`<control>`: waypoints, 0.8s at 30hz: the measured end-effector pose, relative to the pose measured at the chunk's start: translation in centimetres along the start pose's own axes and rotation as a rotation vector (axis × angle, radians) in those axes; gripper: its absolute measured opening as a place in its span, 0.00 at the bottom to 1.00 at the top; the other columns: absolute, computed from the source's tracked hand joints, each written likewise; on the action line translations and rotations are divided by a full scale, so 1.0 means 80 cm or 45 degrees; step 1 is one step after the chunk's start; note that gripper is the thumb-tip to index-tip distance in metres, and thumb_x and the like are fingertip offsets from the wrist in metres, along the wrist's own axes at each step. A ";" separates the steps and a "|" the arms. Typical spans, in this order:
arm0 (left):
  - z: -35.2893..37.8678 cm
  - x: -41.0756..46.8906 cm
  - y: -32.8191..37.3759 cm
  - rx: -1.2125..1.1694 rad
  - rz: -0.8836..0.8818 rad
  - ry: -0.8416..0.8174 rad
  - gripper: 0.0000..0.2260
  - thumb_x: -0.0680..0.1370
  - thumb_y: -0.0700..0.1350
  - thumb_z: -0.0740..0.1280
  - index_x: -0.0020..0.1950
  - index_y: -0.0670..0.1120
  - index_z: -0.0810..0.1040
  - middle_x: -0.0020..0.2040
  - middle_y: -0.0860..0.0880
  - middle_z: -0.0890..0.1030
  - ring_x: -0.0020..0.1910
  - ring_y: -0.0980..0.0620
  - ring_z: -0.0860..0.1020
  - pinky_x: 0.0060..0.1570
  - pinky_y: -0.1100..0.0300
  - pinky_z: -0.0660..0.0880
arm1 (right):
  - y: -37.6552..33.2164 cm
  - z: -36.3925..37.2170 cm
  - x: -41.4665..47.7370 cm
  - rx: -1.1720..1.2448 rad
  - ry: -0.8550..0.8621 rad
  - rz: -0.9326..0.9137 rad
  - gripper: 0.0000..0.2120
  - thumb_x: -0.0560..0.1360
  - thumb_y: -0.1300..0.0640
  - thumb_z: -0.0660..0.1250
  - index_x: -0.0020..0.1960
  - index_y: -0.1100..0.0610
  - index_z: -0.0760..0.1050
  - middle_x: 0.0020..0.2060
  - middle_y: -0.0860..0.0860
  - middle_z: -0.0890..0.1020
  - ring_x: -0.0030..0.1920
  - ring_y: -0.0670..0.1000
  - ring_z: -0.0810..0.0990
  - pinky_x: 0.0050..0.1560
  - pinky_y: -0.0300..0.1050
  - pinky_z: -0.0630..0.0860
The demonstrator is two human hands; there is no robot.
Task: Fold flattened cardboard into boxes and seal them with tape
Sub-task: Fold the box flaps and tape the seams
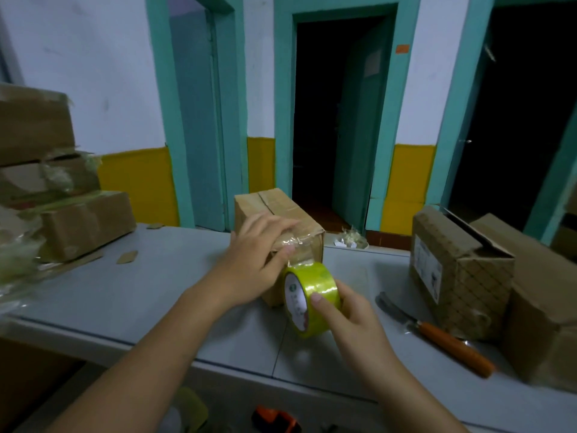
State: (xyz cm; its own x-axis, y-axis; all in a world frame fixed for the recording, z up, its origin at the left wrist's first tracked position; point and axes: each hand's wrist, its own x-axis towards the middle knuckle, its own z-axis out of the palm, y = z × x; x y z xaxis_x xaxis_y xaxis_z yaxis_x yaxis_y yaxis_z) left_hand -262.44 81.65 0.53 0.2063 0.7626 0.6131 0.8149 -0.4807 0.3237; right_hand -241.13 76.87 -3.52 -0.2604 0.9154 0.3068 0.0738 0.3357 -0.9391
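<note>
Head view: a small cardboard box (281, 204) stands mid-table on the grey table (140, 292). The left hand (256, 260) lies over its near top edge with fingers stretched out almost flat and the thumb pressing clear tape against the near face. Just below, the right hand (346, 320) grips a yellow-green tape roll (315, 285), thumb on the outer band and fingers curled behind. A short strip (301, 256) runs from roll to box. An orange-handled knife (437, 335) lies to the right, beside a patterned box (452, 264).
</note>
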 end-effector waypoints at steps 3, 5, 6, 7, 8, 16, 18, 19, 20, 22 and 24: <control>-0.002 -0.005 0.002 -0.149 -0.036 0.064 0.20 0.81 0.61 0.61 0.71 0.56 0.72 0.70 0.58 0.73 0.80 0.49 0.60 0.75 0.38 0.65 | 0.005 0.001 -0.001 0.001 -0.023 -0.014 0.08 0.80 0.52 0.69 0.57 0.51 0.83 0.49 0.51 0.87 0.49 0.50 0.85 0.48 0.44 0.80; -0.005 -0.008 0.007 -0.009 -0.101 0.001 0.28 0.78 0.73 0.58 0.72 0.60 0.71 0.75 0.62 0.69 0.83 0.53 0.51 0.76 0.34 0.61 | 0.008 0.001 -0.001 -0.036 -0.027 -0.014 0.11 0.80 0.47 0.69 0.55 0.54 0.83 0.47 0.55 0.86 0.46 0.52 0.84 0.47 0.48 0.79; -0.006 -0.010 0.012 0.060 -0.131 -0.034 0.33 0.74 0.78 0.57 0.73 0.62 0.69 0.77 0.64 0.67 0.83 0.56 0.48 0.76 0.33 0.62 | 0.010 -0.001 -0.002 -0.073 -0.033 -0.016 0.13 0.80 0.45 0.69 0.54 0.54 0.83 0.46 0.56 0.85 0.43 0.49 0.83 0.45 0.45 0.78; -0.007 -0.012 0.018 0.096 -0.158 -0.054 0.38 0.70 0.82 0.57 0.74 0.62 0.68 0.78 0.65 0.65 0.83 0.58 0.47 0.75 0.34 0.63 | 0.009 -0.002 -0.004 -0.115 -0.056 -0.013 0.13 0.80 0.44 0.69 0.54 0.53 0.83 0.45 0.55 0.85 0.43 0.44 0.82 0.44 0.41 0.76; -0.007 -0.012 0.024 0.103 -0.186 -0.062 0.42 0.67 0.84 0.58 0.74 0.63 0.67 0.78 0.65 0.64 0.82 0.58 0.48 0.74 0.35 0.65 | 0.007 -0.005 -0.007 -0.192 -0.093 -0.005 0.14 0.79 0.42 0.68 0.54 0.51 0.83 0.45 0.51 0.86 0.45 0.40 0.82 0.45 0.37 0.76; -0.014 -0.016 0.040 0.062 -0.213 -0.265 0.48 0.64 0.81 0.68 0.79 0.63 0.60 0.83 0.66 0.53 0.82 0.63 0.37 0.78 0.41 0.58 | -0.033 -0.149 -0.012 -1.552 -0.108 0.227 0.19 0.77 0.38 0.68 0.64 0.43 0.75 0.54 0.38 0.73 0.52 0.40 0.75 0.56 0.38 0.77; -0.017 -0.014 0.039 0.099 -0.200 -0.321 0.50 0.65 0.81 0.67 0.82 0.62 0.58 0.83 0.66 0.51 0.81 0.63 0.34 0.78 0.40 0.58 | -0.028 -0.158 -0.012 -1.683 -0.187 0.292 0.14 0.80 0.43 0.68 0.64 0.43 0.75 0.55 0.39 0.72 0.53 0.40 0.74 0.57 0.36 0.75; -0.019 -0.012 0.037 0.106 -0.199 -0.344 0.51 0.65 0.81 0.66 0.83 0.62 0.57 0.83 0.66 0.50 0.81 0.63 0.34 0.79 0.40 0.57 | -0.025 -0.156 -0.014 -1.724 -0.222 0.315 0.12 0.81 0.44 0.67 0.63 0.43 0.75 0.56 0.40 0.72 0.54 0.41 0.73 0.58 0.36 0.74; -0.022 -0.011 0.035 0.102 -0.197 -0.362 0.51 0.65 0.81 0.66 0.83 0.62 0.56 0.83 0.67 0.50 0.80 0.64 0.33 0.79 0.40 0.57 | -0.022 -0.153 -0.016 -1.766 -0.242 0.323 0.12 0.82 0.44 0.65 0.64 0.43 0.74 0.59 0.41 0.73 0.56 0.42 0.73 0.60 0.37 0.74; -0.028 -0.009 0.030 0.064 -0.186 -0.391 0.50 0.66 0.80 0.67 0.83 0.62 0.57 0.83 0.67 0.50 0.80 0.65 0.33 0.80 0.39 0.56 | -0.018 -0.149 -0.020 -1.821 -0.223 0.315 0.16 0.83 0.47 0.65 0.70 0.44 0.70 0.65 0.44 0.72 0.63 0.45 0.71 0.67 0.41 0.73; -0.034 -0.009 0.023 0.014 -0.157 -0.414 0.51 0.65 0.81 0.67 0.83 0.62 0.57 0.82 0.68 0.51 0.80 0.67 0.34 0.80 0.38 0.56 | -0.019 -0.148 -0.023 -1.889 -0.218 0.322 0.22 0.83 0.53 0.65 0.75 0.44 0.64 0.70 0.46 0.72 0.68 0.47 0.70 0.69 0.43 0.71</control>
State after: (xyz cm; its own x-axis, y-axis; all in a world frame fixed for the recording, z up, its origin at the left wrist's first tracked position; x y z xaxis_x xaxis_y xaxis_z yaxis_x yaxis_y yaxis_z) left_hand -262.56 79.07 2.65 0.2664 0.9136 0.3073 0.8499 -0.3730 0.3721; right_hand -229.39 77.32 -0.80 -0.1907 0.9805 0.0470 0.9797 0.1872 0.0714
